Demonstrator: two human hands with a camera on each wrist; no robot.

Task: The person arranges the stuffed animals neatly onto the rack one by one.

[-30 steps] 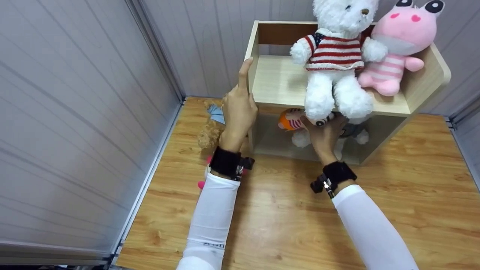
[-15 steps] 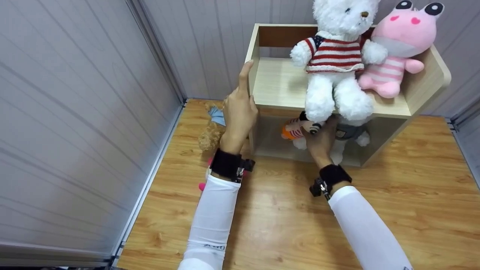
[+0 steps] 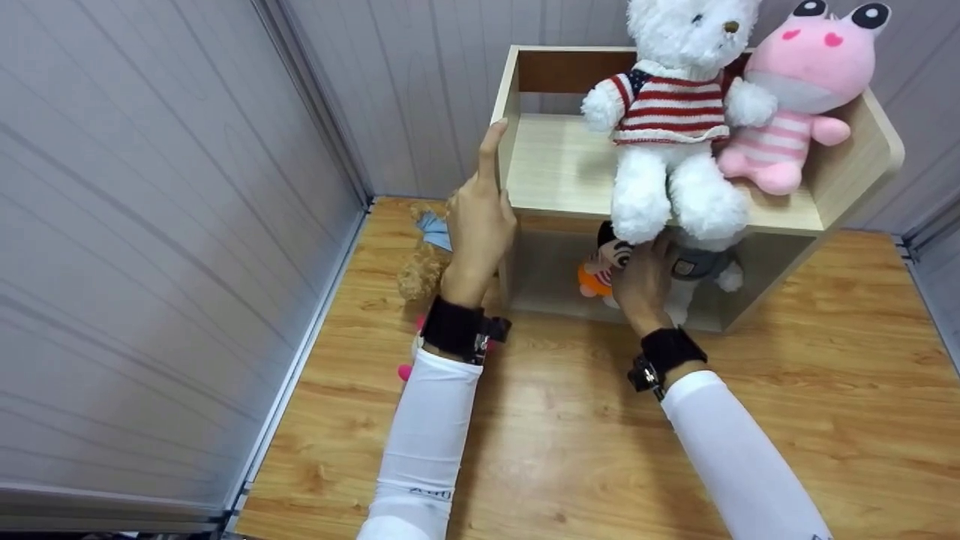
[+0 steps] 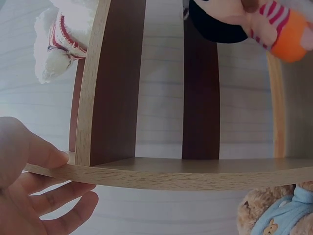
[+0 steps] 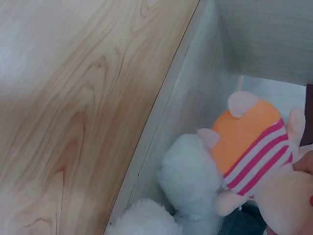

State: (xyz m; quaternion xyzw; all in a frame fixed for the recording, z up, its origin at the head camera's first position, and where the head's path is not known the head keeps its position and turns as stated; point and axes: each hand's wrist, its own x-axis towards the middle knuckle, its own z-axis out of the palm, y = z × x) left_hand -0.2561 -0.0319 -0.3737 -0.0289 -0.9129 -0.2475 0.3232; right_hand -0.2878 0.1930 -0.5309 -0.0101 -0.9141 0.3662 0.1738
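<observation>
Wooden and pale, the two-tier shelf unit (image 3: 555,161) stands at the back edge of the wood-grain desk (image 3: 570,450), hard against the grey panelled wall, and it has not budged over the last second. On its upper board the white bear in a striped jumper (image 3: 671,127) and the pink plush (image 3: 799,97) sit side by side toward the right end, touching, exactly as they sat a moment ago. What has changed is lower down: the small doll with the black hair and orange-and-pink striped body (image 3: 604,266) has been turned and pushed further under the upper board, so that it now lies upright-ish near the middle of the lower compartment rather than sideways at its front edge (the right wrist view shows its striped body pressed against a white plush already in there). The right hand (image 3: 643,281) still has its fingers curled round the doll, reaching into the compartment's mouth, so the doll is in but not yet let go. The left hand (image 3: 478,217) keeps its place on the unit's left side panel, thumb on the panel's front edge and fingers relaxed along the outside, steadying it; the forefinger points straight up the edge. My reading is that the placing is nearly done, with only the release left. Behind the left hand, at the desk's back left corner, a curly brown bear in blue (image 3: 424,259) lies unmoved.
</observation>
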